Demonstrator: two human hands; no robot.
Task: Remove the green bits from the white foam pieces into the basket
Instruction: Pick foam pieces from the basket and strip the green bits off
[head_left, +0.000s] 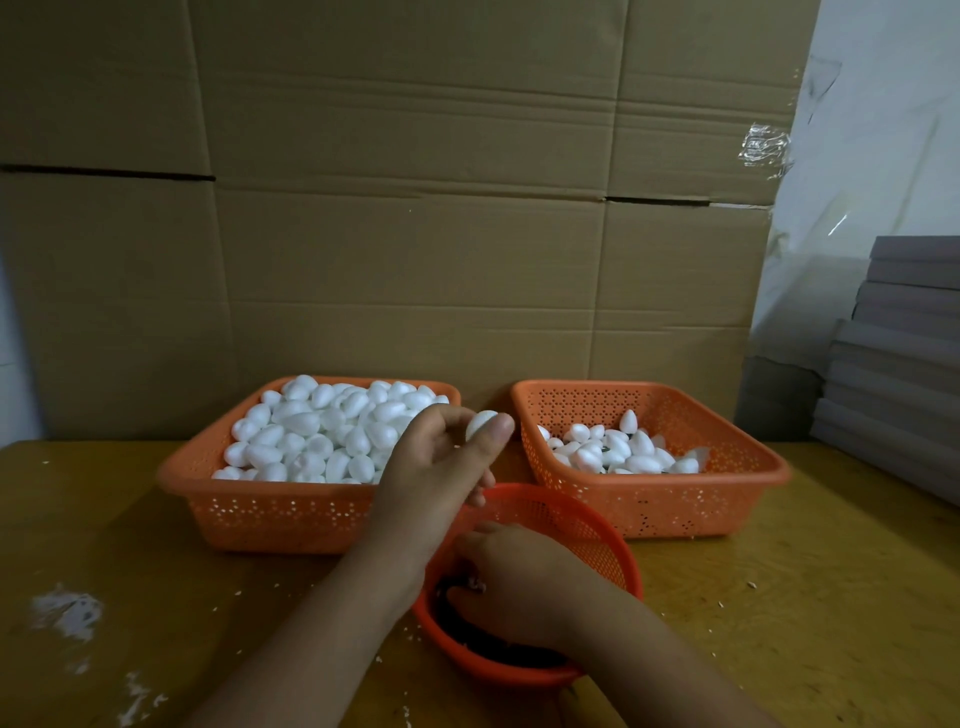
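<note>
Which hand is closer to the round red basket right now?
Right. The right hand reaches down inside the round red basket; the left hand is raised above its far rim, holding a white foam piece.

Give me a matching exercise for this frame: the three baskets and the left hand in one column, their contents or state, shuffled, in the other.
1. left square basket
2. right square basket
3. round basket
4. left hand

a. holds one white foam piece
b. right hand reaches into it
c. heaped full of foam pieces
d. partly filled, some green showing

Pairs: 1-c, 2-d, 3-b, 4-a
</note>
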